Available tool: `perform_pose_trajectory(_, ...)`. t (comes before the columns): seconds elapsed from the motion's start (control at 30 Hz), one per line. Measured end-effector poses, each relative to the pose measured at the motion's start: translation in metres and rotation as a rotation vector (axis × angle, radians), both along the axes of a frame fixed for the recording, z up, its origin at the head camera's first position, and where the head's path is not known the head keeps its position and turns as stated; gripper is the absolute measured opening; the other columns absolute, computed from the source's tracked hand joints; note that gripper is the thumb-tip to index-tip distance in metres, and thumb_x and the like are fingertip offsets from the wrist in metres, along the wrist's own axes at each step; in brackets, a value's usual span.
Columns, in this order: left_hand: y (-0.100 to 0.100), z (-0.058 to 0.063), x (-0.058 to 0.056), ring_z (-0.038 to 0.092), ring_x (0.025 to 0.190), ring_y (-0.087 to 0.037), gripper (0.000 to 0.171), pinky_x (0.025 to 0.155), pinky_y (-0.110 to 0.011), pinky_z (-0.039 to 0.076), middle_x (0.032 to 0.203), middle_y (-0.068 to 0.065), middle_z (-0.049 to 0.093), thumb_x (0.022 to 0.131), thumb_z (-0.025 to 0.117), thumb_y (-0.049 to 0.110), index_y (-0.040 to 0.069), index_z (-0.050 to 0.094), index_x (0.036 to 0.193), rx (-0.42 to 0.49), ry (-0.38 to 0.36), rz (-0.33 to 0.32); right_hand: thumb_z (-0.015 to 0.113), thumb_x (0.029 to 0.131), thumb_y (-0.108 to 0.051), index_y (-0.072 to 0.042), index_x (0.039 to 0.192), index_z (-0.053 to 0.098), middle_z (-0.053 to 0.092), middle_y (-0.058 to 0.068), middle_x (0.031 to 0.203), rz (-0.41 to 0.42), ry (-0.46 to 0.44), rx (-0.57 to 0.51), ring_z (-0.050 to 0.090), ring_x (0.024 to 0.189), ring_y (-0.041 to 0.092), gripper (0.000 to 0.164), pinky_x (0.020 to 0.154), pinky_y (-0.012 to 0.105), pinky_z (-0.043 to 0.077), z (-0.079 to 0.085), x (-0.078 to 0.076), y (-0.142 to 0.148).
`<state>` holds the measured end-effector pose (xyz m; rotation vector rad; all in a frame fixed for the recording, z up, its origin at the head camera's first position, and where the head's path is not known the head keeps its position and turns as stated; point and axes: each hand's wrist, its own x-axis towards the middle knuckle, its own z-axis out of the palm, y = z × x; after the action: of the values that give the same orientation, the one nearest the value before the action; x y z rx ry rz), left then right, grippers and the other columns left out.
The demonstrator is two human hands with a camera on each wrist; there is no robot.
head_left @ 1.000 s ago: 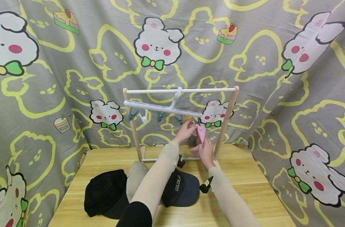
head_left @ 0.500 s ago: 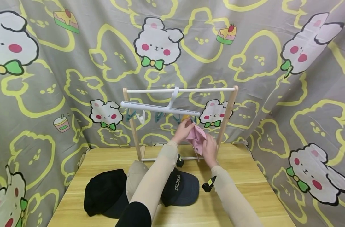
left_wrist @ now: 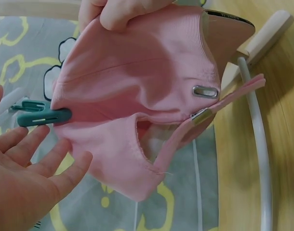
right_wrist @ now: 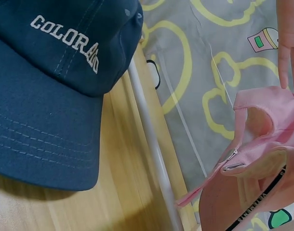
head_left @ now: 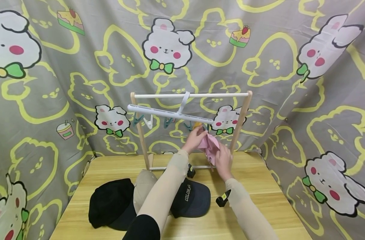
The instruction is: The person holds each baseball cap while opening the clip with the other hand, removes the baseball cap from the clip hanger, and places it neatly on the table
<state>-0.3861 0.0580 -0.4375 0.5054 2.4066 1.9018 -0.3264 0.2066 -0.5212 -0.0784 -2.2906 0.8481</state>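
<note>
A pink cap [left_wrist: 132,62] hangs with a green clip [left_wrist: 46,116] closed on its edge, in the left wrist view. My left hand [head_left: 196,139] is beside that clip, its fingers [left_wrist: 65,178] extended and spread. With thumb and fingers, my right hand [head_left: 224,160] pinches the cap's other edge; it shows at the top of the left wrist view. The cap's back opening, strap and metal buckle [left_wrist: 205,91] are visible. A pale hanger [head_left: 170,113] carrying several clips hooks over the wooden rack's white top bar [head_left: 158,96]. Where the clip joins the hanger is hidden in the head view.
A black cap [head_left: 110,203], a beige cap [head_left: 144,186] and a navy cap [head_left: 194,198] lettered COLORADO lie on the wooden table [head_left: 254,200] before the rack. The rack's lower bar [left_wrist: 258,130] runs above the tabletop. A patterned curtain [head_left: 218,60] surrounds the table.
My right hand has moved slightly right, and the pink cap between my hands has turned and spread wider. The hanger has shifted a little left. In the last half second little differs.
</note>
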Motion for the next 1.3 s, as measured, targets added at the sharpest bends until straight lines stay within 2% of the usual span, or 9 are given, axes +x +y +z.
perform_pose_trajectory(0.2,0.001,0.000,0.003,0.050,0.134,-0.031,0.058,0.114,-0.042,0.038,0.143,-0.019,0.052,0.098,0.056,0.032,0.006,0.041,0.147,0.024,0.000,0.008,0.048,0.091,-0.003,-0.005,0.121,0.062,0.067,0.018,0.115,-0.011,0.050,0.032,0.060,0.096,0.041,0.033,0.078,0.054,0.044,0.000,0.006,0.002)
perform_pose_trajectory(0.37,0.004,0.000,0.003,0.053,0.130,-0.033,0.053,0.112,-0.042,0.040,0.138,-0.021,0.056,0.097,0.057,0.028,0.003,0.047,0.143,0.054,0.015,0.039,0.049,0.090,-0.002,-0.005,0.120,0.063,0.069,0.017,0.112,-0.030,0.091,0.069,0.060,0.089,0.041,0.033,0.074,0.053,0.046,-0.001,0.009,0.003)
perform_pose_trajectory(0.6,0.011,0.001,0.004,0.056,0.124,-0.035,0.050,0.109,-0.042,0.044,0.133,-0.023,0.059,0.095,0.061,0.023,0.002,0.051,0.139,0.064,0.031,0.071,0.051,0.089,0.000,-0.004,0.119,0.064,0.069,0.018,0.109,-0.034,0.126,0.091,0.060,0.086,0.040,0.033,0.073,0.051,0.045,-0.001,0.015,0.006)
perform_pose_trajectory(0.87,0.020,0.001,0.005,0.062,0.115,-0.035,0.049,0.102,-0.039,0.050,0.124,-0.024,0.063,0.093,0.064,0.018,-0.001,0.052,0.137,0.072,0.048,0.061,0.051,0.088,0.001,-0.003,0.121,0.063,0.069,0.020,0.105,-0.033,0.137,0.106,0.061,0.087,0.041,0.035,0.076,0.052,0.045,-0.003,0.026,0.008)
perform_pose_trajectory(1.1,0.022,0.002,0.005,0.064,0.110,-0.034,0.044,0.098,-0.037,0.053,0.121,-0.022,0.065,0.091,0.066,0.015,0.001,0.058,0.132,0.021,0.081,0.051,0.052,0.088,0.001,-0.003,0.120,0.064,0.070,0.019,0.101,-0.043,0.172,0.130,0.062,0.087,0.040,0.034,0.071,0.052,0.045,-0.006,0.030,0.011)
perform_pose_trajectory(1.3,0.021,0.002,0.004,0.065,0.108,-0.031,0.044,0.096,-0.037,0.053,0.120,-0.019,0.066,0.091,0.067,0.019,0.004,0.059,0.132,-0.004,0.074,0.041,0.053,0.088,0.001,-0.003,0.118,0.064,0.069,0.019,0.104,-0.032,0.186,0.143,0.063,0.091,0.041,0.032,0.073,0.054,0.046,-0.006,0.031,0.012)
